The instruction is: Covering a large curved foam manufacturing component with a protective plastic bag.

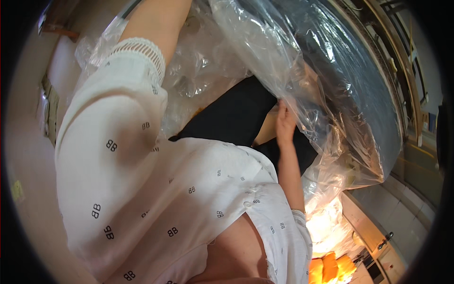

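One broad clear plastic sheet [269, 42], glossy, crinkled, streaked with highlights

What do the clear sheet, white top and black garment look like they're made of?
Sheet: thin plastic film, glossy, judging by its bright glints and sharp crinkles.
Top: probably light cotton-like cloth, matte, since it falls in soft folds without shine.
Black garment: likely smooth, dull fabric; its fibre is unclear.

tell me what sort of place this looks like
Possibly a workshop or packing room, though I can't be certain: large clear plastic sheeting fills much of the upper view, with a wood-coloured panel and bright orange items at lower right.
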The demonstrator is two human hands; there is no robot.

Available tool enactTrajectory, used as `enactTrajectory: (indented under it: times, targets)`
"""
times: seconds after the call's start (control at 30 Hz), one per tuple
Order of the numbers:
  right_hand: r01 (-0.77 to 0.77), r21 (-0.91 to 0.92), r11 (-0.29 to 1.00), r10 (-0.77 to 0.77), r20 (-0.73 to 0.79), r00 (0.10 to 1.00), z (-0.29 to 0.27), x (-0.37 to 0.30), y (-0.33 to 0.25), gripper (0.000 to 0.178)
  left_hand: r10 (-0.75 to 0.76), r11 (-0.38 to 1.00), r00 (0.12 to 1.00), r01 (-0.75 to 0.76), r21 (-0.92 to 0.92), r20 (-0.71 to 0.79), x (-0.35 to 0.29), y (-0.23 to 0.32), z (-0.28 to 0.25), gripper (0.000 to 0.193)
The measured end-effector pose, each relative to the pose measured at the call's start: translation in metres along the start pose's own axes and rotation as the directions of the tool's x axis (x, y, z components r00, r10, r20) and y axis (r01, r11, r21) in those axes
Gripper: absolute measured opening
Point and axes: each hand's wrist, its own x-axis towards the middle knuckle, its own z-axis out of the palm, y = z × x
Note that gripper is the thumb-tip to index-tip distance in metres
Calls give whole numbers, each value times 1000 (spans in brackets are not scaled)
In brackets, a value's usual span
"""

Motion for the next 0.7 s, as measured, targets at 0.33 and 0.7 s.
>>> enactTrajectory:
  times: [0.33,0.7]
  targets:
    - [372,672,641,47,-518,854,-219,-60,-205,42,235,942,970,-211,-262,64,-15,-6,-26,22]
    - [-235,444,864,485,-612,625,-165,-80,-55,35,149,938,974,-84,-337,171,-5,-21,-10,28]
